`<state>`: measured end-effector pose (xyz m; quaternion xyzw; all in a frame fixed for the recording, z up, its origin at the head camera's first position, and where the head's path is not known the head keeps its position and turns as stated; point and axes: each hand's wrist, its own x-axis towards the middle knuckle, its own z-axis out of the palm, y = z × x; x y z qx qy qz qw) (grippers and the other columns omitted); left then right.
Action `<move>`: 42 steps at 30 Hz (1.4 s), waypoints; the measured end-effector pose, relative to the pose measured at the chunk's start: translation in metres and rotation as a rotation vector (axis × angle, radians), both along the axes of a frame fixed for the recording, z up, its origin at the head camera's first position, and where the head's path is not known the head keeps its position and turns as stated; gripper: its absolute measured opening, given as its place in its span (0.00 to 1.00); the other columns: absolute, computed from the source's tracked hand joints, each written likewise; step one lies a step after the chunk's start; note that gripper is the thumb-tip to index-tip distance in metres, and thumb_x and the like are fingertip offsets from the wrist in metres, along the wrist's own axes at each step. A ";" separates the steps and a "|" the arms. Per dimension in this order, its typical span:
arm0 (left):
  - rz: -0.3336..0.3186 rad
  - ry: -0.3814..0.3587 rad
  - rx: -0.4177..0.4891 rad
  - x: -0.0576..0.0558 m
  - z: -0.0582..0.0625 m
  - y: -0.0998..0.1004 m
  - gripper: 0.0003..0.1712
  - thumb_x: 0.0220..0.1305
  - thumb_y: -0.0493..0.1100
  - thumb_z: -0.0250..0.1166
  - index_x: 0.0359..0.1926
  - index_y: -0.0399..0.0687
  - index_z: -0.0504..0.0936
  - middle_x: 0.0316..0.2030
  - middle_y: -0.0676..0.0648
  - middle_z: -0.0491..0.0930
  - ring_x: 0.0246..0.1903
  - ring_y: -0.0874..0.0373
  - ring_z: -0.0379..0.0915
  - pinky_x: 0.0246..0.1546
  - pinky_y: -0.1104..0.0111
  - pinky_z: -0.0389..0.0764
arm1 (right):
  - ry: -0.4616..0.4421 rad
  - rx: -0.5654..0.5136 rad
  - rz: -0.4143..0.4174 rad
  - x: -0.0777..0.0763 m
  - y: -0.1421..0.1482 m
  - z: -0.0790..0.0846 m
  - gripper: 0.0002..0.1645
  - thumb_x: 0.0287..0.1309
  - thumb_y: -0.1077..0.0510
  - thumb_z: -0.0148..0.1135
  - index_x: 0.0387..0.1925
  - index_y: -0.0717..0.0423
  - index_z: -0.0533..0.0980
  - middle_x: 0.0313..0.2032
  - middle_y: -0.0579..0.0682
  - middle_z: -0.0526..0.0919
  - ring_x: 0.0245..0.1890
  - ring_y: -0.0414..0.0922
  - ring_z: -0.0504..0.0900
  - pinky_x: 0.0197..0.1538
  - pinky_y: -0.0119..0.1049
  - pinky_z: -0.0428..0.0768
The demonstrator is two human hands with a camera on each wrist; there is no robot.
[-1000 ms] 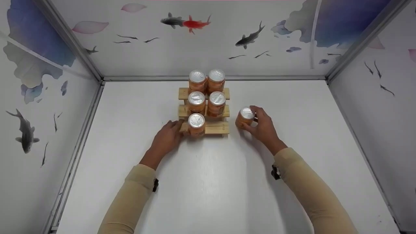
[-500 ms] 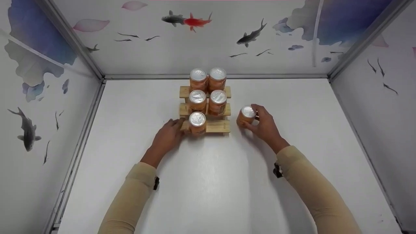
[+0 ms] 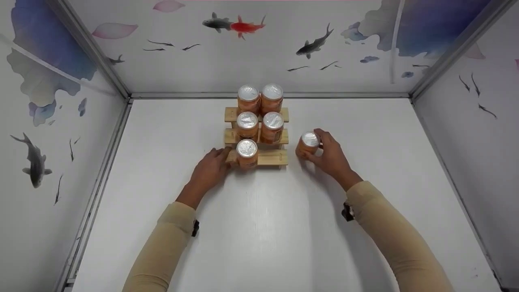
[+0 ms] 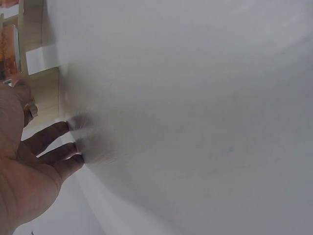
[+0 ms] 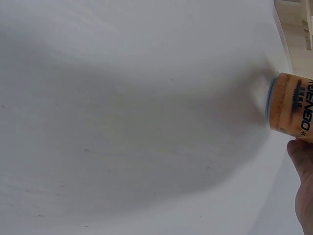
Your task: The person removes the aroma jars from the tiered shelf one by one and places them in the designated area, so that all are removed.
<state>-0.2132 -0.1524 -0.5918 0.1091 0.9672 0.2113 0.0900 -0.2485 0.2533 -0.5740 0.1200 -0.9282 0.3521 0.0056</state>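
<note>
A three-step wooden rack (image 3: 272, 159) stands on the white table, with two orange cans (image 3: 247, 120) on its middle step and two more on the top one. On the lowest step a single can (image 3: 247, 154) stands at the left. My left hand (image 3: 209, 168) holds the left end of that step with thumb and forefinger; in the left wrist view, its other fingertips (image 4: 76, 157) reach the tabletop. To the right of the rack, my right hand (image 3: 330, 156) grips another orange can (image 3: 307, 147), silver lid up, its base right at the table. Dark lettering marks this can (image 5: 292, 105).
White walls painted with fish (image 3: 247, 27) and leaves enclose the table (image 3: 259, 227) at the back and both sides. The rack stands close to the back wall. A dark wrist device (image 3: 347, 211) shows at each cuff.
The view has shifted slightly. Both hands keep their places: the left on the rack, the right round the can beside it.
</note>
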 end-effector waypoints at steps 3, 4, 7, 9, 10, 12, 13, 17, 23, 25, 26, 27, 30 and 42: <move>0.003 0.002 -0.005 0.000 -0.001 0.001 0.34 0.88 0.53 0.57 0.86 0.49 0.66 0.80 0.37 0.72 0.83 0.34 0.62 0.81 0.41 0.69 | 0.012 0.027 -0.004 0.000 0.000 0.001 0.53 0.68 0.54 0.80 0.83 0.63 0.60 0.73 0.66 0.74 0.75 0.63 0.78 0.72 0.58 0.83; 0.003 0.004 -0.006 0.000 -0.002 0.001 0.34 0.88 0.53 0.57 0.85 0.50 0.66 0.80 0.37 0.72 0.83 0.34 0.62 0.81 0.41 0.69 | 0.017 0.033 -0.003 0.000 0.001 0.002 0.54 0.68 0.53 0.80 0.83 0.63 0.59 0.73 0.66 0.74 0.75 0.63 0.77 0.72 0.59 0.83; 0.009 0.005 0.002 0.000 -0.002 0.001 0.33 0.88 0.53 0.57 0.85 0.50 0.66 0.80 0.37 0.72 0.83 0.34 0.62 0.82 0.41 0.69 | 0.033 0.039 0.000 0.000 0.000 0.006 0.54 0.68 0.52 0.80 0.84 0.61 0.60 0.73 0.65 0.74 0.74 0.63 0.78 0.73 0.59 0.82; 0.012 0.002 0.011 0.000 -0.002 0.001 0.34 0.88 0.53 0.57 0.85 0.50 0.66 0.80 0.37 0.72 0.83 0.34 0.62 0.82 0.41 0.68 | 0.045 0.042 0.002 -0.001 0.000 0.009 0.54 0.68 0.50 0.80 0.84 0.60 0.61 0.74 0.65 0.74 0.74 0.63 0.78 0.74 0.61 0.81; 0.014 0.000 0.014 0.000 -0.002 0.001 0.34 0.88 0.54 0.57 0.85 0.50 0.66 0.80 0.37 0.72 0.83 0.34 0.62 0.82 0.41 0.68 | 0.050 0.042 0.004 -0.002 -0.001 0.011 0.54 0.68 0.50 0.80 0.84 0.59 0.61 0.74 0.64 0.74 0.74 0.63 0.78 0.74 0.62 0.80; 0.014 -0.001 0.019 0.000 -0.001 0.001 0.34 0.88 0.54 0.57 0.86 0.51 0.66 0.80 0.37 0.71 0.83 0.34 0.62 0.82 0.40 0.69 | 0.062 0.048 0.010 -0.002 -0.002 0.015 0.53 0.68 0.49 0.80 0.84 0.57 0.61 0.75 0.63 0.74 0.75 0.63 0.78 0.76 0.63 0.79; 0.015 -0.002 0.021 0.000 -0.001 0.001 0.34 0.88 0.54 0.57 0.86 0.51 0.66 0.81 0.37 0.71 0.83 0.34 0.62 0.81 0.40 0.69 | 0.068 0.052 0.014 -0.003 -0.003 0.017 0.53 0.68 0.48 0.80 0.84 0.56 0.61 0.75 0.63 0.74 0.75 0.63 0.77 0.76 0.64 0.78; 0.011 0.001 0.024 -0.001 0.001 0.002 0.34 0.87 0.53 0.57 0.86 0.51 0.65 0.81 0.37 0.71 0.83 0.34 0.62 0.81 0.40 0.69 | 0.093 0.062 0.042 -0.004 -0.007 0.026 0.53 0.70 0.47 0.79 0.85 0.53 0.61 0.76 0.62 0.74 0.76 0.62 0.77 0.78 0.65 0.75; 0.013 0.009 0.033 -0.003 0.001 0.001 0.34 0.87 0.52 0.58 0.86 0.51 0.66 0.80 0.37 0.71 0.83 0.33 0.62 0.81 0.39 0.70 | 0.135 0.053 0.066 -0.008 -0.014 0.036 0.53 0.70 0.43 0.78 0.85 0.52 0.61 0.75 0.61 0.75 0.75 0.62 0.78 0.76 0.65 0.78; 0.009 0.016 0.033 -0.002 0.001 0.001 0.34 0.87 0.52 0.58 0.85 0.50 0.66 0.80 0.37 0.72 0.83 0.32 0.62 0.80 0.39 0.70 | 0.145 0.048 0.081 -0.007 -0.017 0.038 0.53 0.70 0.42 0.78 0.84 0.52 0.62 0.74 0.61 0.75 0.74 0.62 0.79 0.75 0.64 0.78; 0.008 0.018 0.033 -0.002 0.000 0.000 0.34 0.87 0.52 0.58 0.85 0.50 0.66 0.80 0.37 0.72 0.83 0.32 0.62 0.80 0.39 0.70 | 0.153 0.045 0.093 -0.007 -0.019 0.039 0.52 0.70 0.43 0.78 0.84 0.53 0.63 0.74 0.61 0.75 0.74 0.62 0.79 0.75 0.64 0.78; 0.007 0.020 0.032 -0.001 -0.001 0.000 0.34 0.87 0.52 0.58 0.85 0.51 0.66 0.80 0.37 0.72 0.83 0.32 0.62 0.80 0.39 0.70 | 0.162 0.043 0.105 -0.006 -0.020 0.039 0.52 0.70 0.43 0.78 0.84 0.54 0.63 0.73 0.62 0.76 0.74 0.62 0.79 0.75 0.64 0.78; 0.005 0.023 0.035 0.000 -0.002 -0.001 0.34 0.87 0.53 0.59 0.85 0.51 0.67 0.80 0.37 0.72 0.83 0.32 0.62 0.80 0.40 0.71 | 0.195 0.045 0.139 -0.004 -0.025 0.038 0.51 0.69 0.43 0.78 0.83 0.57 0.65 0.72 0.62 0.77 0.74 0.61 0.79 0.75 0.63 0.78; 0.009 0.029 0.032 0.001 -0.005 -0.001 0.33 0.88 0.53 0.58 0.85 0.50 0.67 0.79 0.36 0.73 0.83 0.33 0.63 0.80 0.39 0.71 | 0.220 0.086 0.222 0.011 -0.051 0.042 0.49 0.69 0.37 0.77 0.79 0.57 0.70 0.70 0.59 0.80 0.68 0.60 0.84 0.71 0.62 0.83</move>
